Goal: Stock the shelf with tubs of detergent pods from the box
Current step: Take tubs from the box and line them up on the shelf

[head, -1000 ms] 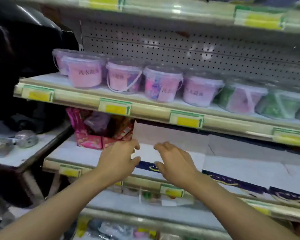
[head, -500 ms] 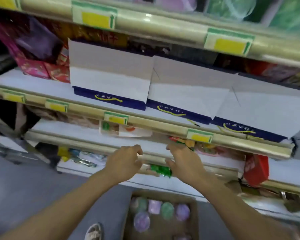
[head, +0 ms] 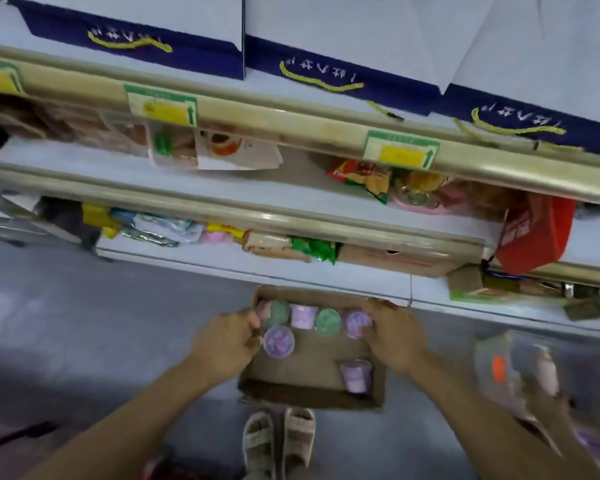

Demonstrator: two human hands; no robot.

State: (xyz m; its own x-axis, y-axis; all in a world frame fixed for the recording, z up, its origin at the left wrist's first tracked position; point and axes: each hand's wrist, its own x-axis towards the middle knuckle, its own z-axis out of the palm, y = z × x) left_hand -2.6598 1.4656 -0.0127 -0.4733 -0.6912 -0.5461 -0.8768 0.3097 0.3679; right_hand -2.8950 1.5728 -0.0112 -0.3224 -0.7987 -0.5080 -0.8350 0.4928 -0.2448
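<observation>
Still plenty left: seven-ish tubs point(head: 279, 341) sat in the box point(head: 312, 393). Left hand point(head: 227, 341) and right hand point(head: 394, 336) reached in apart; grip unclear.

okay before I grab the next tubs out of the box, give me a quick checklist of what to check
1. Box open, tubs in view from above: ok.
2. Left hand beside the purple tub at the box's left side; closed grip on it: cannot tell.
3. Right hand at the right-end purple tub; closed grip on it: cannot tell.
4. Nothing lying on top of the tubs: ok.
5. Feet clear of the box: ok.
6. Space on the detergent shelf: cannot tell, it is out of view.
</observation>
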